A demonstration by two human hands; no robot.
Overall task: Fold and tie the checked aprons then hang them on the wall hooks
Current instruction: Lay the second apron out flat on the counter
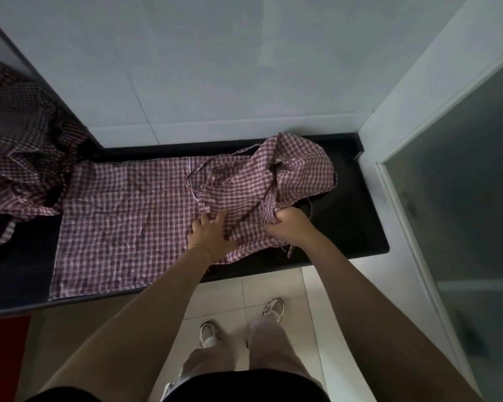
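Fingers (215, 217) of the left hand (208, 235) lie spread and fairly straight, pressing flat on the checked apron (128, 221) near its right end. Beside them, the right hand (288, 226) is curled into a fist that grips a bunched fold of the same cloth; its fingertips are buried in the fabric, so how they sit inside cannot be told. Both forearms reach in from the near edge, over a pale tiled floor (230, 294) where two white shoes (273, 307) stand.

That apron is spread along the black table (360, 227), its left part lying flat and smooth, reaching to the near rim of the table. Its right part is lifted and crumpled into a loose heap (273, 175) that rises above and beyond the two hands. A thin checked tie strap (215, 165) loops out of the heap toward the far side, and a short strap end (291, 250) hangs just under the right wrist, over the near part of the table.

Farther left, a second pile of checked aprons (21, 134) lies rumpled in shadow, touching the far left corner of the flat apron. A red panel (3, 352) shows under the table at the near left.

Beyond the table stands a plain grey wall (215, 68), and to the right a white frame with a frosted glass pane (462, 198).
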